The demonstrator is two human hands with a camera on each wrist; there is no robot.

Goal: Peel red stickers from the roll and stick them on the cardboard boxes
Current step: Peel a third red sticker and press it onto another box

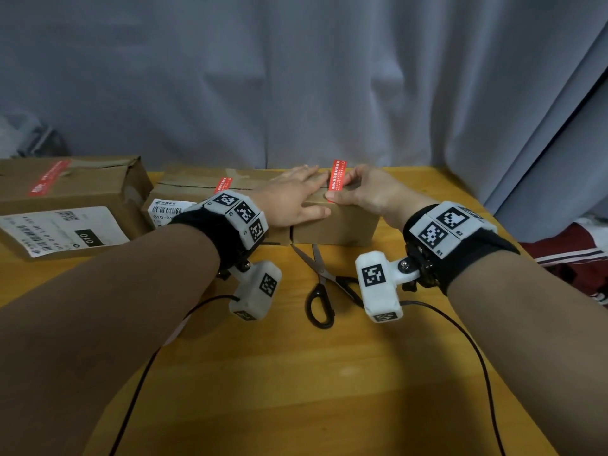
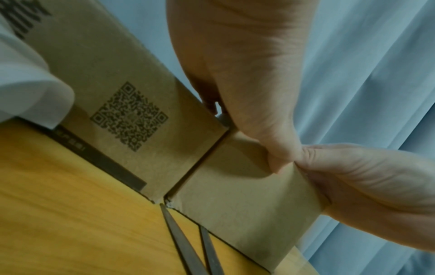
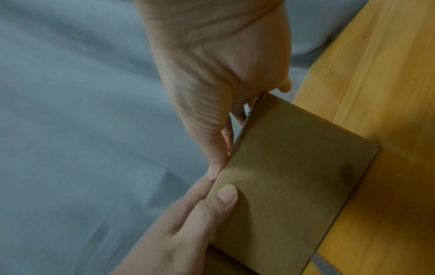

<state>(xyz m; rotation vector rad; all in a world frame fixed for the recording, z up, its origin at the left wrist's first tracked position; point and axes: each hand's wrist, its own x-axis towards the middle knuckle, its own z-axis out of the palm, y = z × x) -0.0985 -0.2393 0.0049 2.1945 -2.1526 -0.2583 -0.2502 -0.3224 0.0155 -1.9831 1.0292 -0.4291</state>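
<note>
Wooden table (image 1: 296,373), hands pressing red sticker (image 1: 337,180) onto cardboard box (image 1: 339,225)

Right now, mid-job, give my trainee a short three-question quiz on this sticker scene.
1. True or false: the left hand lies flat on the small box.
2. What does the right hand pinch? A) scissors B) red sticker C) shipping label
3. Fill in: the scissors lie on the table, ____ the small box, on the person's side.

Key: 1 true. 2 B, the red sticker, its far end lifted. 3 in front of.
</note>
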